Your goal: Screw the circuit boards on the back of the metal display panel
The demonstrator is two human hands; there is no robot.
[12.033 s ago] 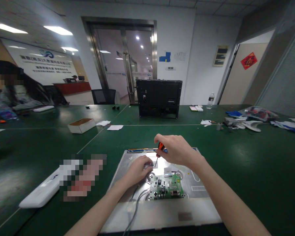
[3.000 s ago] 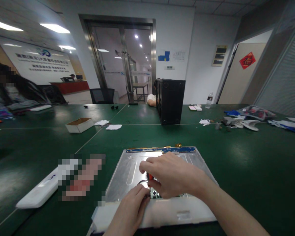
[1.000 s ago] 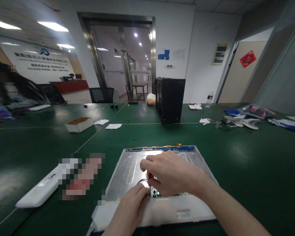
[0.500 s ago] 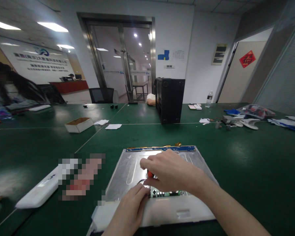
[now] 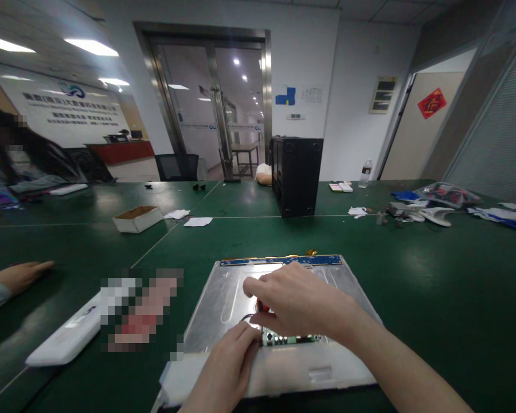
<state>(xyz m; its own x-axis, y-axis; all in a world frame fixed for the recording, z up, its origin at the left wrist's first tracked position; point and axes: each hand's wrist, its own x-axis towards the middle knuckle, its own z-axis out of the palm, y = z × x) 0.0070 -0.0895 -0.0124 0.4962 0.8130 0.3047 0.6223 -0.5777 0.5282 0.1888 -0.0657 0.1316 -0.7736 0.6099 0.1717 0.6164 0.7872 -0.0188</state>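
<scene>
A flat display panel (image 5: pixel 206 321) with a metal back lies in front of me, its blue circuit strip (image 5: pixel 322 260) along the far edge. Near its lower middle sits a green circuit board (image 5: pixel 290 339). My right hand (image 5: pixel 296 298) is closed from above around a screwdriver (image 5: pixel 263 306); only a bit of its red handle shows, upright over the board's left end. My left hand (image 5: pixel 234 355) rests on the panel's near white part, fingers pressed together beside the screwdriver's lower end. Whatever those fingertips pinch is hidden. A dark cable (image 5: pixel 246 316) curves beside them.
A white casing (image 5: pixel 69 338) lies left of the panel, beside a blurred-out patch. Another person's hand (image 5: pixel 21 278) rests at far left. A small open box (image 5: pixel 137 219), a black case (image 5: pixel 298 176) and scattered parts (image 5: pixel 406 211) are farther back on the green table (image 5: pixel 421 287).
My hands keep nearly the same place; the red handle shows slightly differently under my right hand. At the left, the other person's hand has come farther into view, higher up.
</scene>
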